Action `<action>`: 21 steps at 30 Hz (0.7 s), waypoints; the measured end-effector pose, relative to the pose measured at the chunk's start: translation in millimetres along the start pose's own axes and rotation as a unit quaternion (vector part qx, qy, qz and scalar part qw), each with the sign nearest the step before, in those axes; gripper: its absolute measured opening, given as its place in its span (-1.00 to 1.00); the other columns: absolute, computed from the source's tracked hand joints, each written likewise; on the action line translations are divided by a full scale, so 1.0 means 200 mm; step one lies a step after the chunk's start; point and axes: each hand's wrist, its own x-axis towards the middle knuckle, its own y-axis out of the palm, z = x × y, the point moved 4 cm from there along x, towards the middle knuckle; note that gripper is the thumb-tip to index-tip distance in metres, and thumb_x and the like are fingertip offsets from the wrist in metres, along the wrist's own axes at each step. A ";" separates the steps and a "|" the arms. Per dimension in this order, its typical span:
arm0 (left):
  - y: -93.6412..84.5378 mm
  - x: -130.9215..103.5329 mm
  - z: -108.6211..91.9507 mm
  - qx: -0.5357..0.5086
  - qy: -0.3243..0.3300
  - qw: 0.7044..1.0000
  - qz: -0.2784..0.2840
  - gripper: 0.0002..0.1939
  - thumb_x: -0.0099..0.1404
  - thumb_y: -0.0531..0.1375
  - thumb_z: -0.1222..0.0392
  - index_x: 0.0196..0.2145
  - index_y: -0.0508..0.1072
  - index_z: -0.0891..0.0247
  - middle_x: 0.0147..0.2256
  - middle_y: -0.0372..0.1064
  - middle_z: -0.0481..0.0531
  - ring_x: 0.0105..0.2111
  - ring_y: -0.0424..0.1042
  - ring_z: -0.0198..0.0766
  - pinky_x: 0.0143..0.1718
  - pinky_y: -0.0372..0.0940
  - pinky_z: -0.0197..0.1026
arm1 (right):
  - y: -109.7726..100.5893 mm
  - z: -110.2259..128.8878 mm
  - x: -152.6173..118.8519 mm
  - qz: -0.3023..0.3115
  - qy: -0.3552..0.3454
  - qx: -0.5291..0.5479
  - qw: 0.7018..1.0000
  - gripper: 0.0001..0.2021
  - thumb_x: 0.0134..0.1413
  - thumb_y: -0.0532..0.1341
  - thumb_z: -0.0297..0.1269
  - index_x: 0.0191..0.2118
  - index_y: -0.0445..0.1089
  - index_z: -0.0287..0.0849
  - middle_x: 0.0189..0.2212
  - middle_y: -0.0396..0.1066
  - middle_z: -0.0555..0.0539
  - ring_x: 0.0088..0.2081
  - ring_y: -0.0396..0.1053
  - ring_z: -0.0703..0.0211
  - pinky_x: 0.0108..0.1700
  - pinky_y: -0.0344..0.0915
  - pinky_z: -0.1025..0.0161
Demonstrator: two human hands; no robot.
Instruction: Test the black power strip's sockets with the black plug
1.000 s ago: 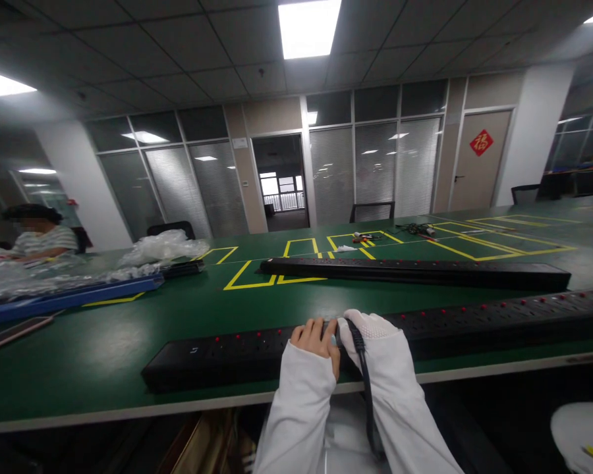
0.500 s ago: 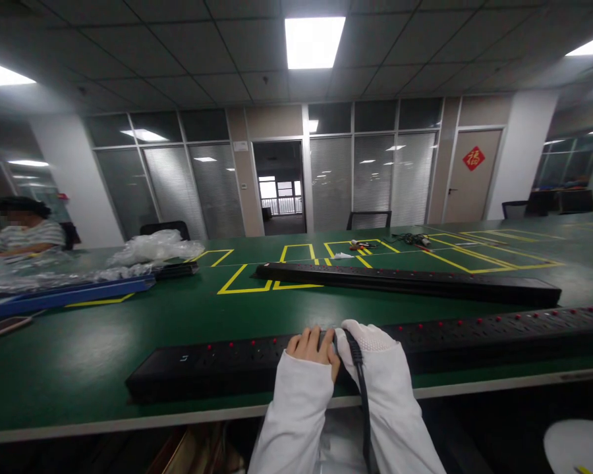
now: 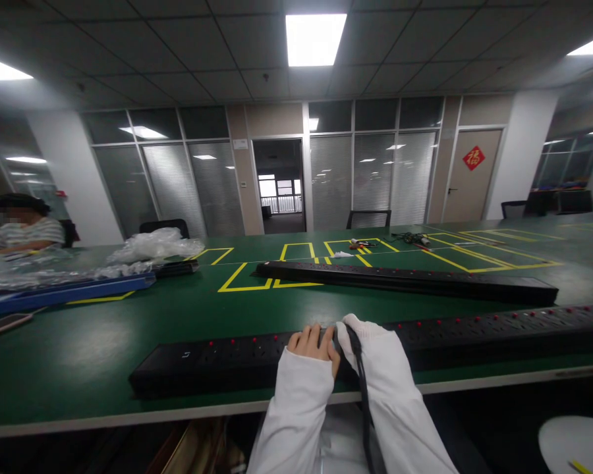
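A long black power strip (image 3: 212,362) with red indicators and a row of sockets lies along the table's near edge. My bare left hand (image 3: 312,343) grips its middle, fingers curled over the top and thumb on the near side. Beside it, almost touching, my white-gloved right hand (image 3: 370,336) closes on a power plug pressed against the strip's top. The plug's body is mostly hidden by the glove; its black cord (image 3: 364,395) hangs down over my right sleeve. Whether the prongs sit in a socket, I cannot tell. A second black power strip (image 3: 410,281) lies farther back, at an angle.
Yellow tape outlines mark the green table (image 3: 202,313). At left are clear plastic wrap (image 3: 151,247), a blue channel (image 3: 74,294) and a phone (image 3: 4,326). Cables (image 3: 408,239) lie at the back. A person (image 3: 24,227) sits at far left. A white round seat (image 3: 576,441) stands lower right.
My right hand has tilted slightly, its wrist turning to the right, while the plug stays at the strip. My left hand keeps its place.
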 end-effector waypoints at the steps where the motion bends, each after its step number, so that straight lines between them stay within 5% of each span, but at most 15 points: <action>1: 0.00 0.00 0.00 -0.001 -0.002 1.000 0.003 -0.65 0.12 0.00 0.27 -0.16 0.43 0.12 -0.23 0.42 0.04 -0.27 0.36 -0.15 -0.25 0.13 -0.08 | 0.00 0.00 0.00 0.003 -0.001 0.003 1.000 -0.69 0.13 0.03 -0.08 -0.23 0.32 -0.23 -0.36 0.33 0.00 -0.36 0.28 0.36 -0.27 0.25 0.28; 21: 0.00 0.00 0.00 -0.010 -0.008 1.000 0.004 -0.63 0.10 0.01 0.26 -0.14 0.42 0.14 -0.22 0.42 0.06 -0.25 0.36 -0.13 -0.25 0.13 -0.07 | -0.03 -0.09 -0.01 -0.020 0.028 0.062 0.997 -0.69 0.14 0.04 -0.14 -0.09 0.28 -0.23 -0.19 0.31 -0.05 -0.24 0.31 0.29 -0.22 0.31 0.24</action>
